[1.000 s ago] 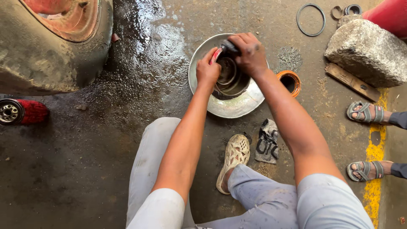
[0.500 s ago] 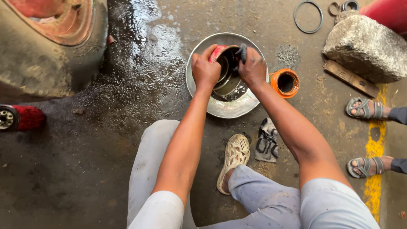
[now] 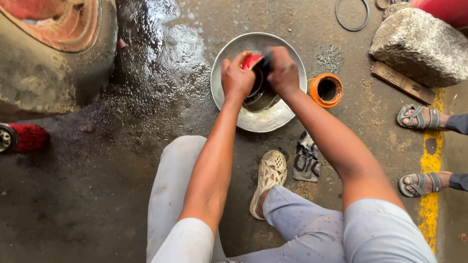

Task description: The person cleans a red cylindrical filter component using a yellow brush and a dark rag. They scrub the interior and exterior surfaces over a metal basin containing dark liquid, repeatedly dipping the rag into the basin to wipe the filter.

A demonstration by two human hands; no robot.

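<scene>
Steel basin (image 3: 273, 122), one, round and shallow, on wet concrete floor (image 3: 97, 195). Inside it one dark round metal part (image 3: 261, 95), greasy, gripped from both sides. Left hand (image 3: 237, 78) clamped on its left edge along with one small red piece (image 3: 252, 61); right hand (image 3: 284, 74) closed over its right edge, possibly on a dark rag, hard to tell. Just right of the basin, one orange tin (image 3: 326, 89), open-topped. Farther right, one rough stone block (image 3: 421, 46) on one wooden slat (image 3: 400, 82); above right, one thin ring (image 3: 352, 14). Well left of the basin, one worn tyre (image 3: 53, 53); below that, one red tool end (image 3: 24, 138). Below the basin, one pale clog (image 3: 269, 178) and one dirty cloth (image 3: 307, 158). Two sandalled feet (image 3: 419, 117) of another person at the right edge. Open floor left and lower left of the basin; right side crowded.
</scene>
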